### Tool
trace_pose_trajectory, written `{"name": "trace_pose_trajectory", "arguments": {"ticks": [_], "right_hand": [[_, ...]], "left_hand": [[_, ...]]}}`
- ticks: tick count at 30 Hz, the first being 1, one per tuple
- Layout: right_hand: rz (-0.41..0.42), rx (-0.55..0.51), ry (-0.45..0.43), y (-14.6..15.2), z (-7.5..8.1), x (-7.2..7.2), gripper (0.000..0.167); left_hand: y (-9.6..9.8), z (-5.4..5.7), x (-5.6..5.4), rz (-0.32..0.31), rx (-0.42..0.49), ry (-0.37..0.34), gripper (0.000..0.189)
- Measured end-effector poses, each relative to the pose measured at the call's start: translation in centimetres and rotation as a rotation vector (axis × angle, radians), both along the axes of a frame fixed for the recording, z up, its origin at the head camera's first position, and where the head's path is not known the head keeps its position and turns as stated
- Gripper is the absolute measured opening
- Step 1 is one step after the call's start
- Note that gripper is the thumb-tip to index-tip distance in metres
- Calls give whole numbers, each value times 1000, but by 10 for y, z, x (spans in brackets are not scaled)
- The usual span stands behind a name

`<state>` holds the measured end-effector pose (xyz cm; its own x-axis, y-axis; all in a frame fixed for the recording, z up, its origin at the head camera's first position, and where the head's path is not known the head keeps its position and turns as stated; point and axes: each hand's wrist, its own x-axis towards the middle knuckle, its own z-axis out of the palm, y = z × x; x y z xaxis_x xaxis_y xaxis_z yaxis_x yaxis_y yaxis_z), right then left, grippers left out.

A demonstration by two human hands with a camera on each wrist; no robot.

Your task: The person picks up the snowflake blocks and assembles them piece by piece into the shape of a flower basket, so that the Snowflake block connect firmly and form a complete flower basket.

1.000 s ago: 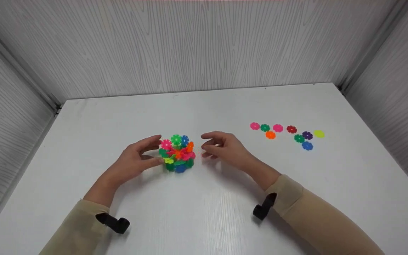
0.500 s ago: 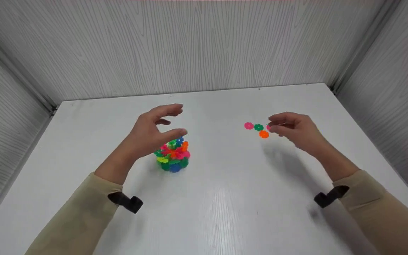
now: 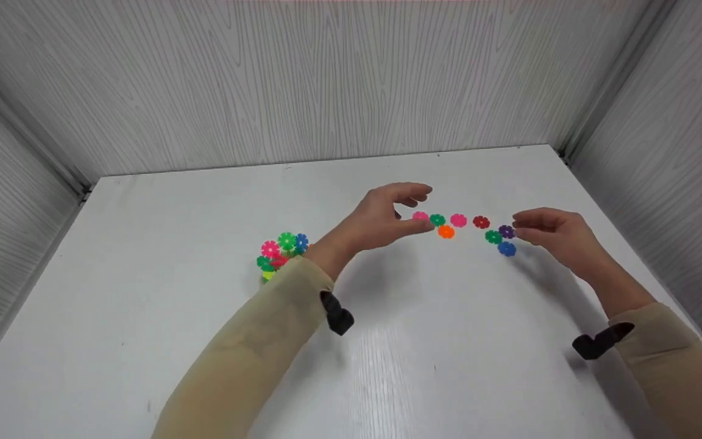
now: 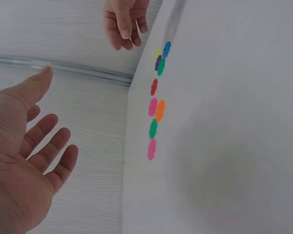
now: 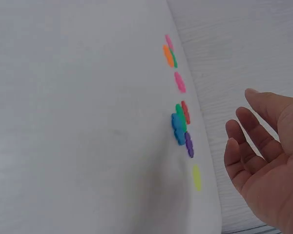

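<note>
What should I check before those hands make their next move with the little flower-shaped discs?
1. Left hand free: ok, it holds nothing.
2. Right hand free: ok, it holds nothing either.
3. Loose discs lying flat on the table: ok.
4. Yellow disc accounted for: ok, it shows in the right wrist view, though hidden in the head view.
5. Disc cluster fully in sight: not ok, the left arm covers part of it.
6. Cluster's joints tight: cannot tell from these pictures.
</note>
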<state>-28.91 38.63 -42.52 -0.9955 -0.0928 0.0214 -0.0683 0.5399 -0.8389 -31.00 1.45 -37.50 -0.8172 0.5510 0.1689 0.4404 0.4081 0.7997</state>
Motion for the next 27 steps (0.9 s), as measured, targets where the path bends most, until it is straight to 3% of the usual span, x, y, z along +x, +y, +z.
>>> {"name": "trace_pose_trajectory", "arguments": {"ticks": [5, 11, 16, 21, 27], "right_hand": [[-7, 56, -77, 9, -17, -1, 46], [-10, 66, -105, 11, -24, -4, 45], [7, 68, -128, 11, -29, -6, 48], [12, 91, -156, 10, -30, -5, 50], [19, 120, -170, 10, -31, -4, 51]], "left_hand": [[32, -40, -16, 15, 2, -69, 56], [49, -67, -23, 51, -31, -149, 60], [53, -80, -23, 55, -88, -149, 64], [55, -85, -23, 43, -162, -123, 67], [62, -91, -26, 2, -234, -16, 62]]}}
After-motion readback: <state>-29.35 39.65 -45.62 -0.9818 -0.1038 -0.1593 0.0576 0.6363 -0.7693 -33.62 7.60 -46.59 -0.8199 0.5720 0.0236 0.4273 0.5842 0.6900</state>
